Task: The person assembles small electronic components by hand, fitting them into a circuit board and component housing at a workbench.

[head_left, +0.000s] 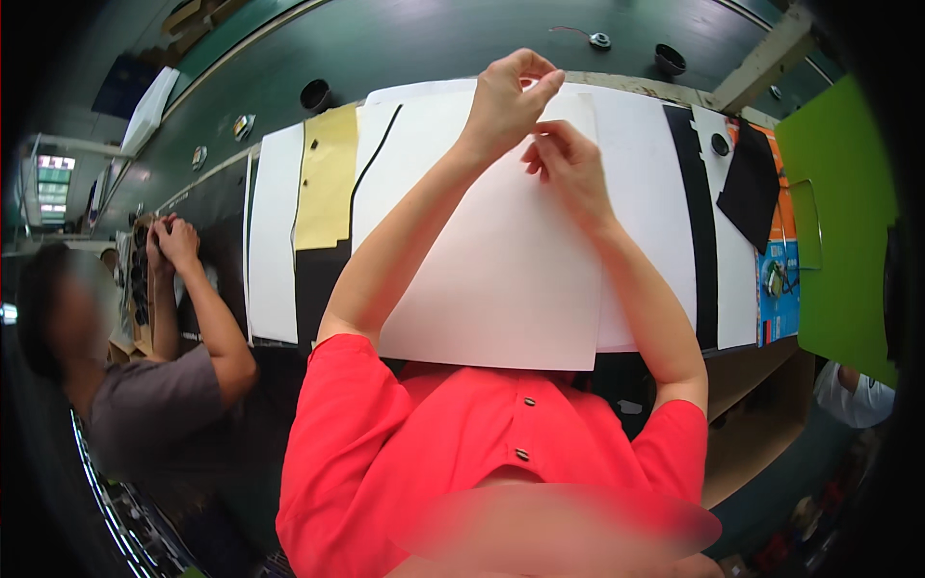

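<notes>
My left hand (511,101) is raised over the far edge of the table, thumb and forefinger bent together in a pinch. Just below and to its right, my right hand (573,169) has its fingers curled toward the thumb. Whatever either one may hold is too small to make out. Beneath both lies a large white sheet (501,279), its near edge close to my body. To the left, a thin black strip (374,159) runs over white paper, beside a yellow sheet (326,183) bearing small black pieces.
Beyond the table, a green belt (434,48) carries black cups (315,94) and a small round part with a wire (599,40). A post (771,58) and green panel (833,231) stand right, near a black sheet (752,183). A co-worker's hands (173,243) are busy at left.
</notes>
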Demonstrator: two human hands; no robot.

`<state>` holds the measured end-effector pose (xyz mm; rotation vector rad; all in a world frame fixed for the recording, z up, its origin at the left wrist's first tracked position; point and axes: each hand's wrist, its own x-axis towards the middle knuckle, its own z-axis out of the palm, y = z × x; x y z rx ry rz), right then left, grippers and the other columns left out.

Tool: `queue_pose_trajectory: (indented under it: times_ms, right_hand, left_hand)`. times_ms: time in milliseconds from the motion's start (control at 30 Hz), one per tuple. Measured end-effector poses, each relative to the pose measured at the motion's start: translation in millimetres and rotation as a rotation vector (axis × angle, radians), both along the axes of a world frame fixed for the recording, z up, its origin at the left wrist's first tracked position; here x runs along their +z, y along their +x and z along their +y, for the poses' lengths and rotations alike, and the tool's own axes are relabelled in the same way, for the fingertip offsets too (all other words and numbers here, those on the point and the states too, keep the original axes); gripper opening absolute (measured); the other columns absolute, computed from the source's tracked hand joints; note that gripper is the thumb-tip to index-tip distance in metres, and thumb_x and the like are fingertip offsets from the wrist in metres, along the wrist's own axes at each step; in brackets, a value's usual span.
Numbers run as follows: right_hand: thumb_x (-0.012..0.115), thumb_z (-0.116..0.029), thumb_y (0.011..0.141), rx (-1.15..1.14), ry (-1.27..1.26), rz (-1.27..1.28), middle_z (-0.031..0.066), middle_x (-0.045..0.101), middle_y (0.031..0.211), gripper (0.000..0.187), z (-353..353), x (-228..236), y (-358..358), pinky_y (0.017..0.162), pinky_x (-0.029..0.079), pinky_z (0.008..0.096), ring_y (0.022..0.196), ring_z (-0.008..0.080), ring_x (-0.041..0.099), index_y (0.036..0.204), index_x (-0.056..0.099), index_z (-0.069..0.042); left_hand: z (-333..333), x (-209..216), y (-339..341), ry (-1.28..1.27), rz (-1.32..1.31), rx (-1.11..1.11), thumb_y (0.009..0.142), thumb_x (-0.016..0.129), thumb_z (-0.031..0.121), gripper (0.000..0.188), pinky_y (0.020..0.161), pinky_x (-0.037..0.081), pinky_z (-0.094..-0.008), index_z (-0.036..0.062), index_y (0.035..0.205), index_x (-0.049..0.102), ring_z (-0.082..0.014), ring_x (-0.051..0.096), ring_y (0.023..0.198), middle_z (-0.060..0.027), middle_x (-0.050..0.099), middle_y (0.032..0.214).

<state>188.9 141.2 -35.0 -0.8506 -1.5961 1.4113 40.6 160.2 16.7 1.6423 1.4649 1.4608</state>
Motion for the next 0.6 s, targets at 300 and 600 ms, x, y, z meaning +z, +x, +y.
queue_pose_trajectory:
  times_ms: [300,600]
  right_hand:
    - [0.056,-0.01,0.104,0.096,-0.091,0.09,0.0111,0.073,0.084,0.018,-7,13,2,0.059,0.052,0.0231,0.069,0.0133,0.069,0.109,0.068,0.002]
    - [0.06,-0.016,0.104,0.098,-0.109,-0.065,0.0067,0.069,0.076,0.018,-15,18,-4,0.056,0.046,0.0201,0.062,0.0086,0.061,0.098,0.067,0.0]
  left_hand:
    - [-127,-1,-39,-0.212,0.07,0.072,0.101,0.063,0.019,0.021,0.077,0.056,-0.0288,-0.0003,0.101,0.072,-0.0142,0.07,0.089,-0.0059,0.075,0.093]
    - [-144,-38,-55,-0.262,0.029,0.159,0.098,0.062,0.01,0.016,0.073,0.055,-0.0286,-0.0011,0.104,0.072,-0.0149,0.068,0.078,-0.0093,0.074,0.092]
